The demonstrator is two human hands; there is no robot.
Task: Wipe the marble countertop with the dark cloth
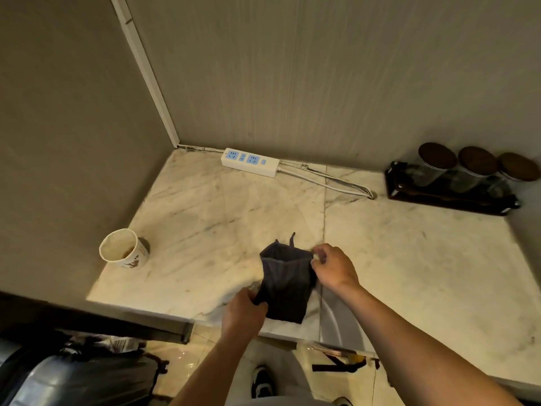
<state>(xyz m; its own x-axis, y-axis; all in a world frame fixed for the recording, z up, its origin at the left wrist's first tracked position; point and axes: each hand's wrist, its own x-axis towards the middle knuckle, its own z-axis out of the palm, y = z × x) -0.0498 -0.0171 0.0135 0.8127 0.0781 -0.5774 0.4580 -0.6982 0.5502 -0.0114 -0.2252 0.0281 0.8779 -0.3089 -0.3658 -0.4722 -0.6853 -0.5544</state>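
Note:
A dark cloth (285, 284), folded into a rough rectangle, lies on the white veined marble countertop (409, 259) close to its front edge. My left hand (244, 313) grips the cloth's near left corner. My right hand (333, 268) pinches its far right corner between thumb and fingers. A thin loop sticks up from the cloth's far edge.
A paper cup (124, 249) stands at the left near the side wall. A white power strip (248, 162) with its cable lies along the back wall. A dark tray with three lidded glass jars (468, 171) sits at the back right. Below the counter edge are a black-bagged bin (76, 379) and my shoe.

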